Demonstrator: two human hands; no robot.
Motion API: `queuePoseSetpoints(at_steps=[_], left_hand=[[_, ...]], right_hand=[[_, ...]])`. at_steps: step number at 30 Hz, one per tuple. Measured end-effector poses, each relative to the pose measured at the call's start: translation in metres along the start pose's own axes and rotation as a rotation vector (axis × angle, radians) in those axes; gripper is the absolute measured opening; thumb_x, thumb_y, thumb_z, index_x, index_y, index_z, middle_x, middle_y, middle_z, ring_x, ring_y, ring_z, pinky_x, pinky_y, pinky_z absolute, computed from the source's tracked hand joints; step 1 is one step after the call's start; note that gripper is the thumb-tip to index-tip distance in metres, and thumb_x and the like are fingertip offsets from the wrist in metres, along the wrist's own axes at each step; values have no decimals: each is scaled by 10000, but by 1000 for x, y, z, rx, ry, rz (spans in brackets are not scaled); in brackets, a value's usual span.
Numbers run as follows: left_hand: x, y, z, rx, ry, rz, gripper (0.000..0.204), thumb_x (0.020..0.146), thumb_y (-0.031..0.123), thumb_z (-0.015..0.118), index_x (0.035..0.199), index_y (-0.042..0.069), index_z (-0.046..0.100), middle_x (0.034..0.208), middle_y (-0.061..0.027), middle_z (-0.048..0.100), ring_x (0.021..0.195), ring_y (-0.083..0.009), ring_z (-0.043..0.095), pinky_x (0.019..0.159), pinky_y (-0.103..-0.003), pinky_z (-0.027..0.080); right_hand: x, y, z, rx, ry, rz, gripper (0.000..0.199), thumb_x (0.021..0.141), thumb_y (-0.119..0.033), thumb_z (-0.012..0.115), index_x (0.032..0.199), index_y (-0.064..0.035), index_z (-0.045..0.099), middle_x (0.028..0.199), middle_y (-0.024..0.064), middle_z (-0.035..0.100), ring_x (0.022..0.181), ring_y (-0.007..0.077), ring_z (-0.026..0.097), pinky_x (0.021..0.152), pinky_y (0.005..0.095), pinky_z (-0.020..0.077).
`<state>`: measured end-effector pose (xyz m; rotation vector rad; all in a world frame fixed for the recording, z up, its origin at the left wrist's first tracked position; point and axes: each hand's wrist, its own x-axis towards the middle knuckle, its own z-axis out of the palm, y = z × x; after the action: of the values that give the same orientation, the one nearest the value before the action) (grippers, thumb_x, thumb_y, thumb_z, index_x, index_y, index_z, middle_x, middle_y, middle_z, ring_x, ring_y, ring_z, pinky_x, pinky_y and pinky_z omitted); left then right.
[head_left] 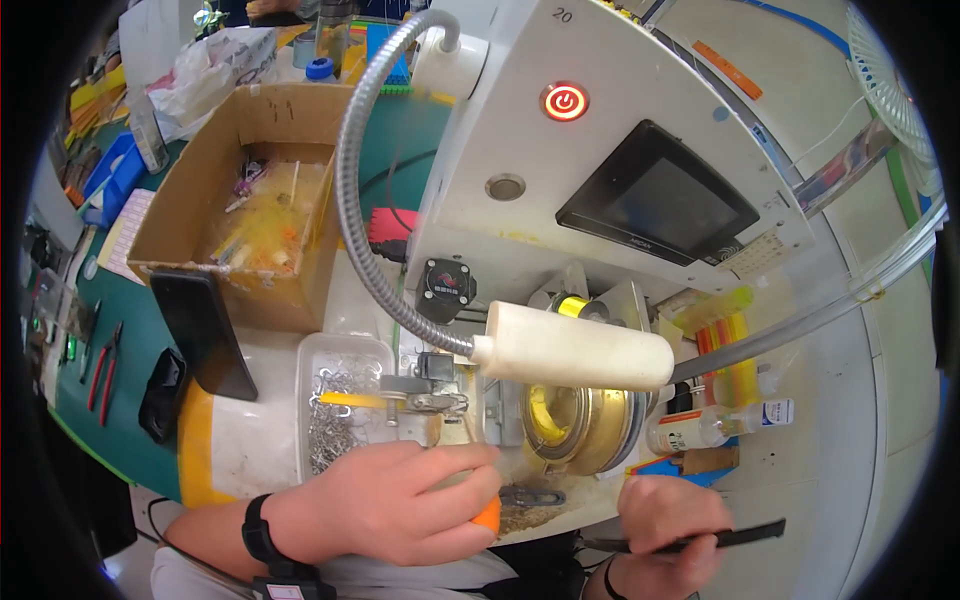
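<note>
My left hand [405, 500] is closed around a rounded orange object [487, 516], mostly hidden by the fingers, just in front of a small metal clamp mechanism [440, 400] on the machine. A wooden-coloured strip shows just beyond those fingertips. My right hand [675, 525] grips a slim black tool [752, 534], perhaps tweezers; its narrow end points left, toward the left hand. Left of the mechanism stands a clear plastic tray [308, 400] of small metal hooks or rings [345, 425]. A yellow strip [350, 399] reaches over it.
A white machine [500, 140] with a lit red button and dark screen [660, 195] rises ahead. A flexible metal hose [350, 180] ends in a white cylinder [580, 345] above a yellow spool [570, 430]. Left are a cardboard box [285, 300], a phone [205, 335] and pliers [104, 375].
</note>
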<state>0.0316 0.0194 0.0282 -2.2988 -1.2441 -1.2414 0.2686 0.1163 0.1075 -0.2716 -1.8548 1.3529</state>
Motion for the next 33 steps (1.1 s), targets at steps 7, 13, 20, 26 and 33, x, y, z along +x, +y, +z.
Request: queuePoseSetpoints(at_steps=[7,13,20,26,33], left_hand=[[2,1,-6,-8,-23,-2,145,771,171,716,799,163,574,1076,-68,706,1021,-252,741,506,-266,465],[-1,2,-3,-12,-16,-17,133,782,176,715,809,173,584,1089,-70,705,1031,-257,735,514,-257,455],[0,4,-4,4,-24,-22,125,786,178,709,827,182,591,1096,-75,702,1052,-263,723,527,-253,455],[1,4,-5,16,-42,-17,126,780,191,713,834,192,600,1094,-64,697,1051,-259,719,533,-253,450],[-1,4,-3,13,-23,-22,127,774,196,717,825,208,602,1106,-60,699,1047,-252,716,524,-253,436]], right_hand=[[23,-13,27,-145,-32,364,209,1048,-113,690,1163,56,648,990,98,647,766,109,627,702,215,508],[33,-6,28,-393,-158,285,187,1064,-128,669,1145,38,643,1000,76,600,741,97,612,674,222,490],[30,-3,30,-361,-126,264,185,1068,-144,667,1133,28,647,1010,74,595,717,89,606,653,220,480],[34,-4,32,-447,-158,247,192,1058,-163,687,1104,22,664,967,68,608,719,94,609,645,227,475],[33,-4,36,-404,-60,393,496,1056,-486,647,924,-10,596,906,87,619,702,243,646,619,370,486]])
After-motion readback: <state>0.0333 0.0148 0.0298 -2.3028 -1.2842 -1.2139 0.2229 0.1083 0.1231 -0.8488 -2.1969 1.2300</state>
